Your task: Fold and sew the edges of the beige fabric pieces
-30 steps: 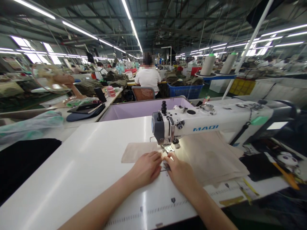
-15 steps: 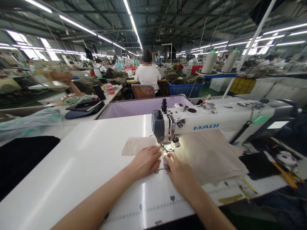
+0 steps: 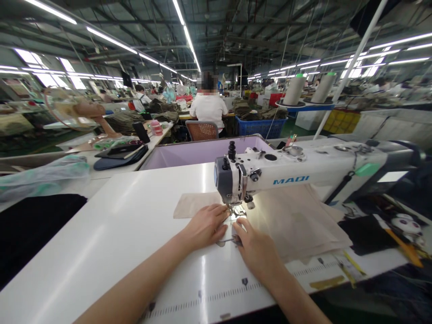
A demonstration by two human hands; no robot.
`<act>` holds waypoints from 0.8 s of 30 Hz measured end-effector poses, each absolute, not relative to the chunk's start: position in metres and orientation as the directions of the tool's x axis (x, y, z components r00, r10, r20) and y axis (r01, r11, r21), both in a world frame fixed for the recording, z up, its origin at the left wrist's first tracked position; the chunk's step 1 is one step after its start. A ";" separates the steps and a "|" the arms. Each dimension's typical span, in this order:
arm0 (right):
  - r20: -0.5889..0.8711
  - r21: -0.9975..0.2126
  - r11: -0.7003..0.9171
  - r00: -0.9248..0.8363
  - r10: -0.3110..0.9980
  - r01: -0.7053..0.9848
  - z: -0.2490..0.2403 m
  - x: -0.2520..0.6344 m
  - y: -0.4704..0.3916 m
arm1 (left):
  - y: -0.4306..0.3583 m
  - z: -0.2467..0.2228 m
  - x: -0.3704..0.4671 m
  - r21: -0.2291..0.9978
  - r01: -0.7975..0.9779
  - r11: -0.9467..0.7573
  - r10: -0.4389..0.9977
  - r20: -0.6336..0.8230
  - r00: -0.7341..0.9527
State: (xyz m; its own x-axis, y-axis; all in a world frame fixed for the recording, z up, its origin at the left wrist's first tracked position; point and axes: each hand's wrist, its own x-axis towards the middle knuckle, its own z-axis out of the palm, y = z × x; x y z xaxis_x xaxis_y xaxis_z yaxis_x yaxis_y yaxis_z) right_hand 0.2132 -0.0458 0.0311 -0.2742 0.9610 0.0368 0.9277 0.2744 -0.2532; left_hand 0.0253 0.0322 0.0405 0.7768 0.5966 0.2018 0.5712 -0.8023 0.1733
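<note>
A white sewing machine (image 3: 280, 168) stands over the white table, its lamp lighting the needle area. My left hand (image 3: 207, 226) lies just left of the presser foot, fingers together, partly over a small beige fabric piece (image 3: 192, 204). To the right of the foot, my right hand (image 3: 254, 245) has its fingers bent close to the metal plate, with something dark and small at the fingertips that I cannot make out. A larger beige fabric (image 3: 297, 220) spreads under the machine arm, beside my right hand.
Behind the table is a lilac bin (image 3: 189, 150). Dark cloth (image 3: 37, 225) lies at the left, near a fan (image 3: 89, 110). Thread cones (image 3: 293, 90) stand behind the machine. A person in white (image 3: 208, 108) sits ahead. Black cloth (image 3: 366, 234) lies at the right.
The fingers of my right hand have drawn slightly back from the presser foot. My left hand has hardly moved. The whole view has shifted a little.
</note>
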 end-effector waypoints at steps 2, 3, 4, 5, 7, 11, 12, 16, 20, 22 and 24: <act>0.037 -0.256 0.271 -0.271 0.962 0.928 0.031 0.213 -0.046 | 0.032 0.040 0.025 0.175 0.574 -0.800 0.600 0.204 0.774; 0.037 -0.259 0.268 -0.268 0.963 0.928 0.031 0.213 -0.046 | 0.031 0.040 0.025 0.174 0.577 -0.798 0.603 0.205 0.771; 0.037 -0.262 0.266 -0.266 0.963 0.928 0.030 0.213 -0.047 | 0.031 0.039 0.025 0.172 0.581 -0.795 0.606 0.207 0.768; 0.039 -0.265 0.266 -0.265 0.963 0.927 0.030 0.213 -0.047 | 0.030 0.039 0.025 0.170 0.586 -0.793 0.610 0.209 0.764; 0.044 -0.269 0.272 -0.270 0.962 0.924 0.028 0.214 -0.046 | 0.029 0.038 0.025 0.169 0.593 -0.787 0.617 0.217 0.757; 0.063 -0.257 0.280 -0.273 0.960 0.925 0.027 0.214 -0.046 | 0.028 0.037 0.025 0.174 0.592 -0.787 0.617 0.231 0.752; 0.062 -0.253 0.278 -0.271 0.960 0.927 0.027 0.214 -0.046 | 0.028 0.037 0.025 0.174 0.590 -0.789 0.615 0.232 0.754; 0.053 -0.251 0.274 -0.269 0.962 0.929 0.029 0.213 -0.047 | 0.028 0.038 0.025 0.173 0.588 -0.790 0.613 0.230 0.756; 0.058 -0.265 0.279 -0.274 0.960 0.923 0.030 0.212 -0.047 | 0.030 0.040 0.025 0.164 0.594 -0.787 0.616 0.208 0.759; 0.063 -0.274 0.275 -0.268 0.961 0.922 0.030 0.213 -0.048 | 0.029 0.043 0.026 0.145 0.601 -0.786 0.618 0.187 0.763; 0.074 -0.290 0.276 -0.266 0.961 0.916 0.028 0.214 -0.049 | 0.023 0.047 0.029 0.117 0.630 -0.768 0.641 0.166 0.750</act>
